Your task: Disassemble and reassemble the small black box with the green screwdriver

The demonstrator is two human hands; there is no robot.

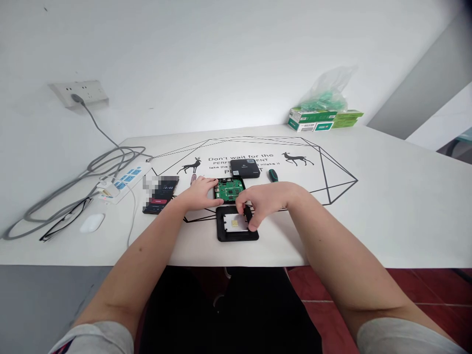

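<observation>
An open black case with a green circuit board (231,190) lies on the white table. My left hand (201,193) is at its left side, thumb and fingers on the edge. Nearer to me lies a black cover (220,233) with a silvery metal plate (236,222) and a small pale yellow square on it. My right hand (267,201) is over the right part of the cover, thumb and fingers closed round a small black piece (248,213); its kind is partly hidden. A closed black box (245,168) lies behind the board.
A green-handled screwdriver (273,175) lies at the right, another handle (193,179) by my left hand. Leftward are a phone (162,195), a power strip (127,183) with looped grey cable, glasses (66,221) and a white mouse (92,222). Green boxes (311,119) stand at the back right.
</observation>
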